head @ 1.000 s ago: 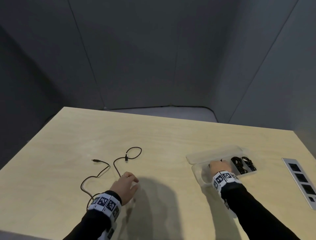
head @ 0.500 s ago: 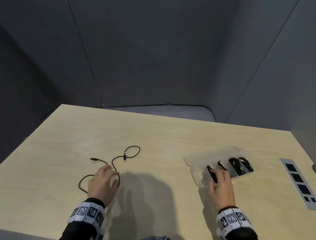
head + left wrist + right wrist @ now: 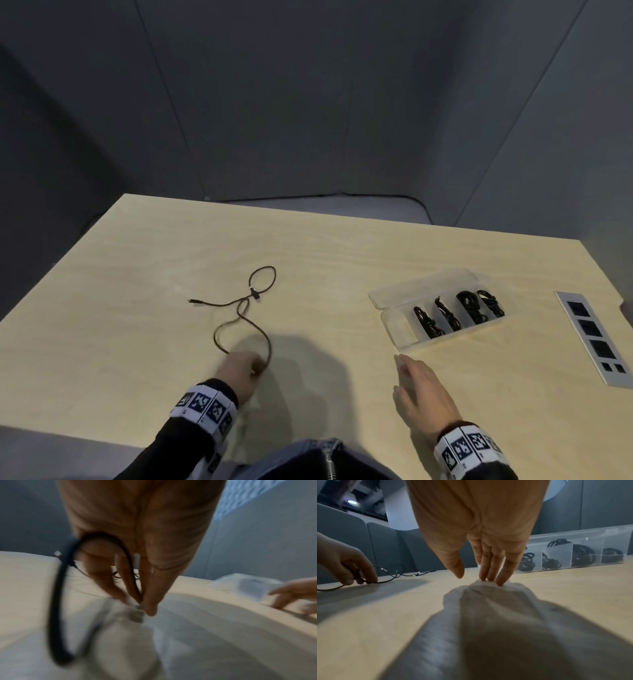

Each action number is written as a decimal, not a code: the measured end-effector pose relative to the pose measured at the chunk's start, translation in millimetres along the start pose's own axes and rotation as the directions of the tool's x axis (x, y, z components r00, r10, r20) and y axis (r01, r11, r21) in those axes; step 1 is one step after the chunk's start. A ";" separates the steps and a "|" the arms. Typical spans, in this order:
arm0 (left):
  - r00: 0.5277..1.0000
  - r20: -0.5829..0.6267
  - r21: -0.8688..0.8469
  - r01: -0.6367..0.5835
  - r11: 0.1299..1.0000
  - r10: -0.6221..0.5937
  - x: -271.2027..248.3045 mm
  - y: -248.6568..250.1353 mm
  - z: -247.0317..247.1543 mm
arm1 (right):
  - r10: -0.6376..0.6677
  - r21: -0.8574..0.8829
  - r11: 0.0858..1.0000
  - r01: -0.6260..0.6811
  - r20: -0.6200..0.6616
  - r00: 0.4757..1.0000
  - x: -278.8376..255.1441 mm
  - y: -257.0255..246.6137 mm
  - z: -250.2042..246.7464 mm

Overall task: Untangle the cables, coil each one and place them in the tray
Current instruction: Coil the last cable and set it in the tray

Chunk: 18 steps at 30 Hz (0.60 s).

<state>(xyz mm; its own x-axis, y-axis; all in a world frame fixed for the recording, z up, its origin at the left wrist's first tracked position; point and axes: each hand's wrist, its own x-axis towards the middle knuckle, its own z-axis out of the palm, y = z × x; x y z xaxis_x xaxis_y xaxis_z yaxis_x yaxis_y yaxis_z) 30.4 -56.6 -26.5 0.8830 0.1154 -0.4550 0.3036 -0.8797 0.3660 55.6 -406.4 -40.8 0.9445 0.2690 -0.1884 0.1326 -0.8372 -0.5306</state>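
Note:
A thin black cable [image 3: 254, 294] lies loosely looped on the wooden table, left of centre. My left hand [image 3: 241, 366] grips its near end, and in the left wrist view the cable [image 3: 54, 601] runs across the palm and is pinched at the fingertips [image 3: 149, 607]. A clear plastic tray [image 3: 397, 329] at the right holds several coiled black cables [image 3: 469, 306]. Its leftmost compartment holds nothing. My right hand [image 3: 419, 387] is just in front of the tray with straight fingers [image 3: 489, 566] touching the table and holding nothing.
The tray's clear lid [image 3: 421, 287] lies folded open behind it. A grey socket panel [image 3: 596, 342] is set into the table at the far right. Grey partition walls stand behind the table. The near table edge is close to my wrists.
My left hand took hold of the cable and drew it toward me, pulling its loops tighter. My right hand came out of the tray and back toward the near edge.

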 end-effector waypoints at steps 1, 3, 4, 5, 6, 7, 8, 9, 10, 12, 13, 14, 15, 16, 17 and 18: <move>0.994 0.052 -0.037 -0.098 0.994 0.100 -3.1 8.7 0.4 | -0.001 0.001 1.000 0.001 0.005 1.000 0.8 -1.9 -0.6; 0.947 0.111 -0.084 -0.295 0.952 0.303 -9.6 30.9 -1.2 | 0.000 -0.004 1.000 0.000 0.038 0.999 4.8 -6.8 -2.1; 0.917 0.108 -0.110 -0.372 0.922 0.383 -11.7 42.1 -1.8 | -0.005 0.009 1.000 0.005 0.053 0.999 7.9 -9.7 -3.2; 0.893 0.090 -0.139 -0.427 0.894 0.440 -14.0 53.2 -3.4 | -0.010 0.041 0.999 0.008 0.066 0.998 11.3 -13.1 -4.2; 0.871 0.070 -0.160 -0.471 0.868 0.486 -16.1 63.2 -4.9 | -0.012 0.084 0.996 0.005 0.084 0.996 14.4 -18.8 -5.2; 0.843 0.054 -0.164 -0.521 0.838 0.535 -18.4 72.5 -6.4 | -0.007 0.145 0.989 -0.010 0.113 0.994 16.8 -27.1 -7.6; 0.809 0.055 -0.152 -0.573 0.805 0.586 -20.7 80.9 -7.7 | 0.010 0.228 0.973 -0.047 0.159 0.987 19.1 -36.8 -10.6; 0.769 0.074 -0.140 -0.623 0.770 0.635 -22.6 88.0 -8.0 | 0.039 0.339 0.934 -0.110 0.212 0.977 22.4 -46.3 -12.7; 0.734 0.105 -0.128 -0.659 0.741 0.671 -24.2 93.8 -8.4 | 0.065 0.448 0.875 -0.184 0.267 0.961 26.3 -54.9 -15.0; 0.697 0.184 -0.124 -0.683 0.720 0.693 -24.6 100.4 -6.7 | 0.056 0.581 0.775 -0.248 0.328 0.943 35.5 -66.9 -19.4; 0.695 0.216 -0.136 -0.674 0.726 0.685 -23.9 101.2 -5.5 | 0.027 0.601 0.766 -0.228 0.324 0.946 40.8 -69.8 -21.2; 0.701 0.233 -0.152 -0.659 0.737 0.674 -22.3 100.4 -3.7 | -0.006 0.602 0.777 -0.185 0.301 0.954 45.5 -71.3 -23.5; 0.709 0.239 -0.164 -0.643 0.748 0.663 -20.5 98.5 -3.1 | -0.032 0.591 0.795 -0.134 0.262 0.965 49.4 -72.3 -26.8; 0.720 0.242 -0.174 -0.627 0.759 0.650 -18.4 96.3 -3.2 | -0.045 0.591 0.801 -0.097 0.220 0.974 53.2 -71.4 -29.8; 0.738 0.249 -0.181 -0.601 0.779 0.627 -17.4 94.8 -5.9 | -0.044 0.599 0.797 -0.073 0.178 0.983 55.9 -70.1 -34.2; 0.765 0.244 -0.186 -0.567 0.803 0.596 -16.8 93.8 -10.1 | -0.039 0.615 0.787 -0.051 0.131 0.991 57.7 -69.4 -39.4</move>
<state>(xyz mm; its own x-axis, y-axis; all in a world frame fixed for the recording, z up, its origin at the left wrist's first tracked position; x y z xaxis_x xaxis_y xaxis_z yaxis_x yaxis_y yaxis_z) 47.6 -136.4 23.7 0.7692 -0.5488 -0.3273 -0.1900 -0.6855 0.7028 112.8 -351.5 17.7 0.8914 0.3609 -0.2741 -0.1283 -0.3791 -0.9164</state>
